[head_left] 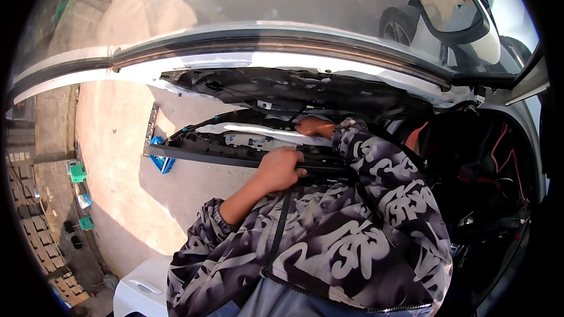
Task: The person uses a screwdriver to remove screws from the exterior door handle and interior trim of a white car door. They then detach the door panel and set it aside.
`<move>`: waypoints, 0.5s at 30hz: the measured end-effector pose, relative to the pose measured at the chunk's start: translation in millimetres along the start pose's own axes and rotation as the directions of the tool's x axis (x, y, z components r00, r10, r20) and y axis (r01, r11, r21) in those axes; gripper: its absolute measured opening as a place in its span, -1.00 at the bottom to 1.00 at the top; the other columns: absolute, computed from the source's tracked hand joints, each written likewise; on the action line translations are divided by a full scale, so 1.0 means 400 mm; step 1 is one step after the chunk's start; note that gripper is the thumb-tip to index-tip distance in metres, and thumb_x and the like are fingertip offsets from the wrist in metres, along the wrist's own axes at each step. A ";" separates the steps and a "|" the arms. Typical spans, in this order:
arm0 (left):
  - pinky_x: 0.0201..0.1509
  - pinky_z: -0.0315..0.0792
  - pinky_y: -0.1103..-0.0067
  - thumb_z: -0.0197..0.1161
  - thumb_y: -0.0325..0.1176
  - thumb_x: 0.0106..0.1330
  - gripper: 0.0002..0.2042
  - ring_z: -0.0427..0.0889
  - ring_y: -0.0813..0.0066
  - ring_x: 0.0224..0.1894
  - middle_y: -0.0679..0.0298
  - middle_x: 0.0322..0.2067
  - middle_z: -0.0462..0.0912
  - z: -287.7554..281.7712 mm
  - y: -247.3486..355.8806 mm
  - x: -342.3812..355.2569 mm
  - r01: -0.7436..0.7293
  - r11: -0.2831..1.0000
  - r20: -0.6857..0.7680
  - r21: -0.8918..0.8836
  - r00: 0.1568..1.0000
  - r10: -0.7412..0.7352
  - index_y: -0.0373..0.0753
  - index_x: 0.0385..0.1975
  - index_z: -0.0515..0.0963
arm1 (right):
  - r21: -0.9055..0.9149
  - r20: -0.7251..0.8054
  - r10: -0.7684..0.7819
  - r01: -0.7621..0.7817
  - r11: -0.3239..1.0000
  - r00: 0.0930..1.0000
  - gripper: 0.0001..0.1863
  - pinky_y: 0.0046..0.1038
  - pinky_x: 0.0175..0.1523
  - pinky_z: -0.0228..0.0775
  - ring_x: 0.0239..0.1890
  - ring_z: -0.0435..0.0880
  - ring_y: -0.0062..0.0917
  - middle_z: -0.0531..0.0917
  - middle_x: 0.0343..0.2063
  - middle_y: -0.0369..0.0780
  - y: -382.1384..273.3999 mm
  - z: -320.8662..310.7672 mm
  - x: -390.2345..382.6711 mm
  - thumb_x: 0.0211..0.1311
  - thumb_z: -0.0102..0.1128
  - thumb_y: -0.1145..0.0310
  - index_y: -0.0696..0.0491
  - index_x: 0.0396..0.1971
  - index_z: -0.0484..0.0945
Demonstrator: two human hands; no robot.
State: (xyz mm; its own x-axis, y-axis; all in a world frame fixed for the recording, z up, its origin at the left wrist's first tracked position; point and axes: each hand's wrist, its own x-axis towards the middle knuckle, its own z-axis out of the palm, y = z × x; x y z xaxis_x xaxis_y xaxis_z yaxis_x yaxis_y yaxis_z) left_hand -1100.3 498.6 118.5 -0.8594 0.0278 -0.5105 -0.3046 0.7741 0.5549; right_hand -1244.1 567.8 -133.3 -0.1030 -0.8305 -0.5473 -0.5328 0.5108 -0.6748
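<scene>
A dark car door trim panel (211,154) is tilted away from the open white car door (282,61), its inner side turned up. My left hand (279,167) is wrapped over the panel's near edge, close to my jacket. In the gap between panel and door, my right hand (315,127) is closed, its fingertips mostly hidden. A thin dark cable (302,111) runs from the door toward that hand; whether the fingers hold it is not clear. White padding (258,131) lies along the panel beneath my right hand. Black lining (346,95) covers the door's inner face.
Window glass (247,6) and a side mirror (449,0) rise beyond the door. A blue bin (161,155) stands on the floor past the panel's left end. The dark car interior (487,164) is at right, a white car part (141,287) at lower left.
</scene>
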 end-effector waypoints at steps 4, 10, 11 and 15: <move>-0.18 0.39 0.32 0.30 -0.27 -0.03 -0.74 0.53 0.07 -0.26 0.05 -0.39 0.55 -0.004 -0.016 0.010 -0.049 0.999 -0.068 0.001 0.996 0.049 -0.29 -0.38 0.56 | -0.429 0.184 0.235 -0.137 0.893 0.955 -0.71 -0.23 -0.13 0.42 -0.15 0.57 -0.16 0.62 -0.22 -0.06 -0.172 -0.164 -0.158 -0.02 -0.01 0.40 0.12 -0.31 0.62; -0.30 0.38 0.36 0.30 -0.31 -0.03 -0.73 0.54 0.03 -0.36 0.00 -0.47 0.57 -0.072 -0.013 0.095 -0.102 0.995 -0.020 0.011 0.995 0.102 -0.39 -0.40 0.54 | -0.271 -0.336 -0.274 0.186 0.944 0.901 -0.83 -0.25 -0.26 0.43 -0.44 0.56 -0.19 0.55 -0.52 -0.11 -0.378 -0.243 -0.549 0.02 0.06 0.38 0.18 -0.56 0.52; -0.32 0.38 0.38 0.30 -0.32 -0.02 -0.73 0.54 0.06 -0.39 0.00 -0.50 0.57 -0.088 0.008 0.106 -0.088 0.996 0.006 0.030 0.996 0.088 -0.40 -0.39 0.53 | -0.236 -0.503 -0.363 0.280 0.931 0.784 -0.85 -0.26 -0.29 0.42 -0.46 0.54 -0.21 0.51 -0.57 -0.13 -0.395 -0.215 -0.599 0.01 0.08 0.40 0.17 -0.60 0.48; -0.39 0.31 0.53 0.25 -0.37 0.06 -0.80 0.41 0.50 -0.52 0.16 -0.62 0.47 -0.120 0.054 0.156 -0.025 0.999 0.109 -0.046 0.994 0.030 -0.41 -0.46 0.48 | 0.010 -0.581 -0.142 0.182 0.983 0.802 -0.89 -0.28 -0.20 0.41 -0.33 0.54 -0.23 0.49 -0.49 -0.11 -0.324 -0.009 -0.585 -0.03 0.06 0.44 0.17 -0.52 0.50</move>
State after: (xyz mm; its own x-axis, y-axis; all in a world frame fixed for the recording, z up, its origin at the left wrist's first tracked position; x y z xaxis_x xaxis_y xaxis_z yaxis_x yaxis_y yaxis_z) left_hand -1180.1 486.5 130.2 -0.8180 0.1199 -0.5626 -0.3017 0.7433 0.5971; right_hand -1153.9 695.3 84.1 -0.4944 -0.8674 -0.0554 -0.5340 0.3534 -0.7681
